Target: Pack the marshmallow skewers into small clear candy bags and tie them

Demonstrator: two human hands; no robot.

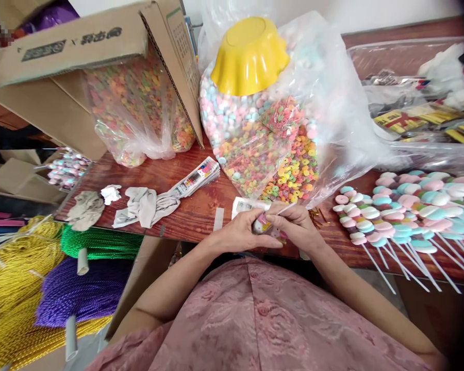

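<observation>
Close to my body, at the table's front edge, my left hand (243, 231) is closed around a small printed wrapper (261, 222) with pink and yellow on it. What lies inside the wrapper is mostly hidden by my fingers. From the right, my right hand (299, 226) pinches a thin white stick (286, 208) that slants up beside the wrapper. Just behind the hands sits a white printed packet (247, 204). Beyond it lies a clear bag of colourful ring candies (294, 167).
Marshmallow skewers (410, 206) lie at right. A yellow bowl (251, 54) rests upside down on the candy bags. At left stand an open cardboard box (62, 62), a stack of printed wrappers (197, 178), crumpled white gloves (143, 206) and bundles of coloured cord (85, 293).
</observation>
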